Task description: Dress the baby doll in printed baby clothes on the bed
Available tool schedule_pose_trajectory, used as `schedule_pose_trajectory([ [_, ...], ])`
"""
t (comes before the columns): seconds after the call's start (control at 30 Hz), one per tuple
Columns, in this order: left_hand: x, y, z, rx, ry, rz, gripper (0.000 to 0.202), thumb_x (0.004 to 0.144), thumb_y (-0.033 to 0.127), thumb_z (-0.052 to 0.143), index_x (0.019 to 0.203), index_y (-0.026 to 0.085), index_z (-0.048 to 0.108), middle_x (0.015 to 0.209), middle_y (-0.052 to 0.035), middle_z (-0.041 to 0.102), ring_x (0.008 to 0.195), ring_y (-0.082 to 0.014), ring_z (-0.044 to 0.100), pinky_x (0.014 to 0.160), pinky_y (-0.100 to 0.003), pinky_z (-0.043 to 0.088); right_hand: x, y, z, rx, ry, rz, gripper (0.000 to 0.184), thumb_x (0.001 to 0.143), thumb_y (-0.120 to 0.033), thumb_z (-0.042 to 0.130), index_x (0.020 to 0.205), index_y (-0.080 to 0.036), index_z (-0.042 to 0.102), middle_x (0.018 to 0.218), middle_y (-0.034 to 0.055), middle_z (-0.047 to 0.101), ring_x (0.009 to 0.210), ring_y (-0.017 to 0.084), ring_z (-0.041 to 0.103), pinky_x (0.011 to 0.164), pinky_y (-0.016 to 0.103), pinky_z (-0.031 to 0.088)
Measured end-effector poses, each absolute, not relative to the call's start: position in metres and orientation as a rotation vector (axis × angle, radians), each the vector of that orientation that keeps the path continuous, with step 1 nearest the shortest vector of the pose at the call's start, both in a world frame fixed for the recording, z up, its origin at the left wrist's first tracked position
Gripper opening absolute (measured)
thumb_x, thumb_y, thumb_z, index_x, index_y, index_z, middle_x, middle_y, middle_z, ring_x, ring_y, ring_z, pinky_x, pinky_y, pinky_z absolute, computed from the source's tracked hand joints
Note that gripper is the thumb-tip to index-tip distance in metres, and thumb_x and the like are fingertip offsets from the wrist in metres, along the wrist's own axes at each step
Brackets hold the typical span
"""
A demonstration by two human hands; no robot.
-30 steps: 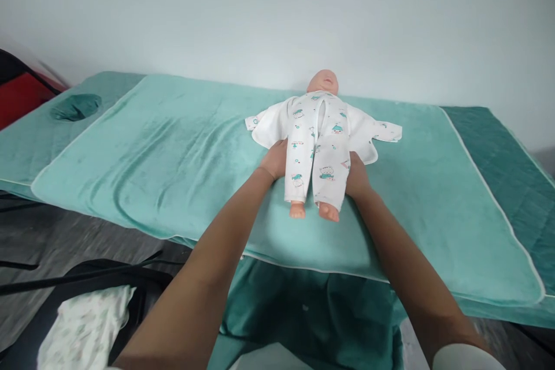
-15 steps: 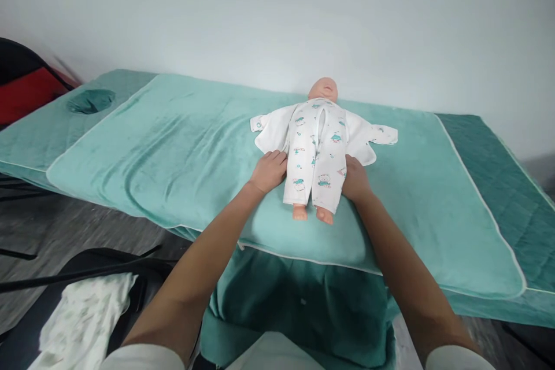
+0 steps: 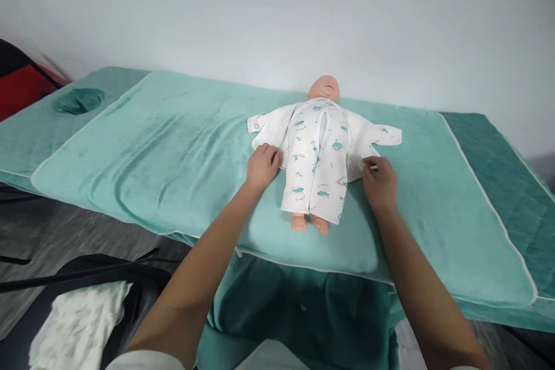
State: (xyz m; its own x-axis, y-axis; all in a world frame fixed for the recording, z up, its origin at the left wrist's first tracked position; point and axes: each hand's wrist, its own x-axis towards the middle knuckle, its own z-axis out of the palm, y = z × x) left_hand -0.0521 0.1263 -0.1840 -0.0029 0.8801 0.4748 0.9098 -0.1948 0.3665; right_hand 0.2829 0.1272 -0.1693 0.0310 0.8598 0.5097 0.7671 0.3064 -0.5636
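Observation:
A baby doll [image 3: 323, 88] lies on its back on a teal towel [image 3: 173, 150], dressed in a white printed romper [image 3: 318, 162] whose top lies spread open under it. My left hand [image 3: 261, 165] rests at the doll's left side, fingers curled on the lower edge of the open white garment. My right hand [image 3: 380, 182] is at the other side, its fingertips pinching the garment's lower right edge. The doll's bare feet [image 3: 309, 223] point toward me.
The towel covers a teal padded table [image 3: 507, 162] against a white wall, with a face hole [image 3: 77, 100] at the far left. A dark chair [image 3: 87, 277] at lower left holds a folded white printed cloth [image 3: 78, 324]. A red and black object [image 3: 17, 81] stands far left.
Both hands have left the doll's legs and moved outward and up to the edges of the open white garment. The doll lies slightly lower in view.

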Motion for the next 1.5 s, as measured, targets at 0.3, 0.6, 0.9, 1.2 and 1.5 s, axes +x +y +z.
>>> schedule_pose_trajectory([
  [0.3,-0.069,0.155,-0.197,-1.656,-2.396,-1.300,0.012,0.092,0.021,0.051,0.094,0.021,0.063,0.102,-0.0104,0.065,0.103,-0.0267,0.060,0.092,-0.039,0.048,0.310,0.175,-0.147,-2.264,-1.610,0.221,0.032,0.082,-0.051,0.061,0.091,-0.020,0.064,0.089,0.0094,0.062,0.087,0.028,0.057,0.079,0.043,0.044],
  [0.6,-0.065,0.155,-0.188,-1.508,-2.510,-1.127,0.021,0.093,0.021,0.049,0.109,0.017,0.062,0.119,-0.0149,0.065,0.115,-0.0310,0.057,0.102,-0.044,0.045,0.234,0.161,-0.078,-1.318,-1.567,0.479,0.017,0.082,-0.038,0.064,0.079,-0.024,0.054,0.075,-0.0018,0.053,0.068,0.016,0.047,0.065,0.031,0.039],
  [0.9,-0.062,0.163,-0.188,-1.390,-2.566,-1.040,0.023,0.093,0.035,0.054,0.105,0.017,0.063,0.125,-0.0190,0.062,0.120,-0.0391,0.054,0.102,-0.055,0.043,0.219,0.145,-0.072,-1.164,-1.803,0.780,0.022,0.092,-0.042,0.063,0.083,-0.022,0.065,0.073,-0.0006,0.064,0.069,0.015,0.057,0.067,0.030,0.044],
  [1.2,-0.071,0.154,-0.187,-1.512,-2.473,-1.515,0.013,0.096,0.033,0.050,0.092,0.022,0.054,0.096,-0.0082,0.064,0.096,-0.0265,0.059,0.091,-0.043,0.048,0.189,0.238,-0.083,-1.358,-1.492,0.301,0.009,0.085,-0.027,0.057,0.078,-0.022,0.060,0.081,0.0017,0.066,0.081,0.018,0.060,0.080,0.035,0.048],
  [1.5,-0.025,0.146,-0.131,-1.703,-2.126,-2.302,0.018,0.101,0.041,0.048,0.091,0.026,0.046,0.086,0.0007,0.060,0.082,-0.0160,0.061,0.076,-0.030,0.054,0.172,0.247,-0.105,-1.360,-1.413,0.593,0.014,0.083,-0.029,0.060,0.091,-0.021,0.067,0.098,0.0054,0.068,0.088,0.019,0.062,0.084,0.035,0.051],
])
